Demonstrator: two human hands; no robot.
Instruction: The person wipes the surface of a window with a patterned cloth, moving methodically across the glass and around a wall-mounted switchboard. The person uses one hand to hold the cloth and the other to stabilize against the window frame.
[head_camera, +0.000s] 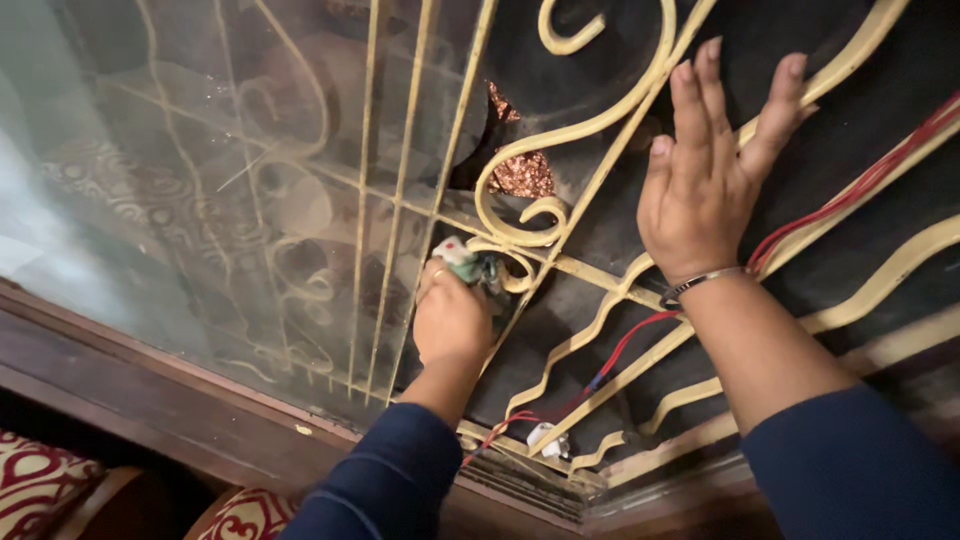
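Rubbing a crumpled green-and-white cleaning cloth (470, 264) over the cream-painted scrolled iron window grille (590, 130), the left hand (450, 320) clutches it; right hand (705, 170) rests spread. Dusty glass pane (180, 180) looks untouched.

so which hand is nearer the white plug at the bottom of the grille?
Left. The left hand, gripping a green-and-white cloth, is just above-left of the white plug; the right hand rests flat much higher up.

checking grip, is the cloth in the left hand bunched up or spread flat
Bunched up: the left hand is fisted around the cloth, only a wad shows.
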